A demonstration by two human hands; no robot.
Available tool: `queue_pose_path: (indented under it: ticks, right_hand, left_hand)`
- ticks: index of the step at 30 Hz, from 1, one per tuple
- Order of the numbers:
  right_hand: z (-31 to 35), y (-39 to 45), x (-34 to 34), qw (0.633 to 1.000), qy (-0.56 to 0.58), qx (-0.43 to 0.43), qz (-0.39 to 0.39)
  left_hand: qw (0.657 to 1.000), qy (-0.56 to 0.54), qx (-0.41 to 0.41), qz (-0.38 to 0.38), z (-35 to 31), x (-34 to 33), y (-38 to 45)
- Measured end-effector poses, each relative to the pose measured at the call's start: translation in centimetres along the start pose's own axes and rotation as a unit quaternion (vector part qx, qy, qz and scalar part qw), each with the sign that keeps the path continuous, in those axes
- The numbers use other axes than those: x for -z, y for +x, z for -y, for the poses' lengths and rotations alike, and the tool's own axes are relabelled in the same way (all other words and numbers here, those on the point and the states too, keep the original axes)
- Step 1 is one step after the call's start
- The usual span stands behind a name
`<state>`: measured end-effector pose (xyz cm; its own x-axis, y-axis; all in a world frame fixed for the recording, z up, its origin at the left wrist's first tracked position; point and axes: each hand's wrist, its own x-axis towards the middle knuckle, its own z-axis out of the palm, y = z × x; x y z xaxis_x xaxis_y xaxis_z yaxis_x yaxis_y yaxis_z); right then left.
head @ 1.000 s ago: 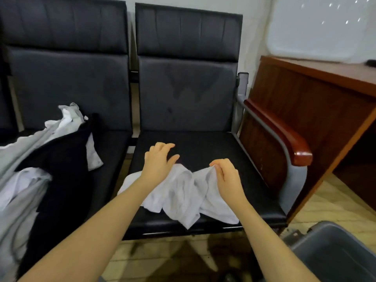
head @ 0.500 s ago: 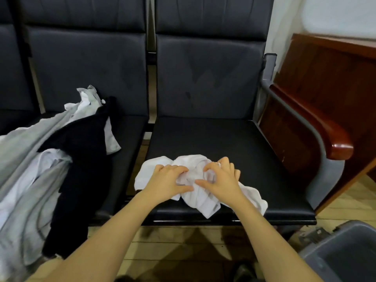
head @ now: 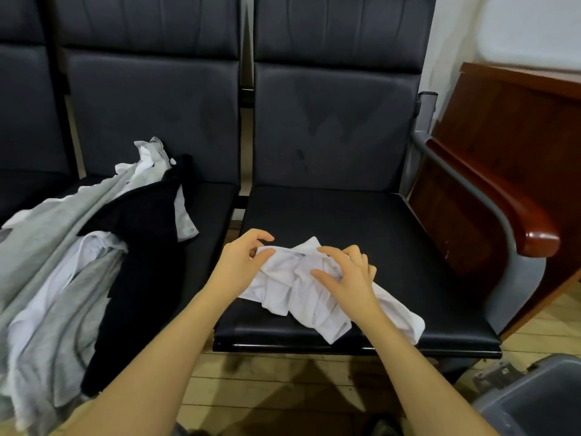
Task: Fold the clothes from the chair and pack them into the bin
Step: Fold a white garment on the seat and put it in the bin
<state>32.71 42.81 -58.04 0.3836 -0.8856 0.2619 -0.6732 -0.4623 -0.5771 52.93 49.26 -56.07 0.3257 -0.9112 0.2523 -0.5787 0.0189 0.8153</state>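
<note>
A crumpled white garment [head: 317, 297] lies on the front of the right-hand black chair seat [head: 361, 221]. My left hand [head: 242, 262] pinches its upper left edge between thumb and fingers. My right hand [head: 349, 275] grips the bunched cloth in the middle with curled fingers. A heap of grey, white and black clothes [head: 78, 253] covers the left-hand chair seat and hangs over its front edge. A corner of the grey bin [head: 534, 401] shows on the floor at the lower right.
A wooden armrest [head: 509, 212] on a grey frame bounds the right chair. A brown wooden desk [head: 518, 127] stands just beyond it. Wooden floorboards [head: 283, 385] lie under the chairs.
Both hands have shifted apart along the white garment's top edge; the left hand now pinches the cloth's left edge, and more of the garment lies spread toward the right.
</note>
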Motion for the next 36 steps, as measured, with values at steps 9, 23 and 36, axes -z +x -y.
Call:
queue_pose_path:
  ticks: [9,23,36]
  right_hand:
    - [4.3,2.5,-1.6,0.992,-0.006,0.083,0.097]
    - [4.1,2.4,0.2,0.991,0.113,0.032,0.059]
    - [2.3,0.9,2.9,0.984,0.144,0.03,0.104]
  left_hand:
    - [0.997,-0.004,-0.073,0.015,-0.3,1.5,-0.9]
    - [0.995,0.03,-0.041,0.082,-0.7,0.0,-0.3]
    - [0.989,-0.018,-0.115,-0.088,-2.3,0.4,-1.1]
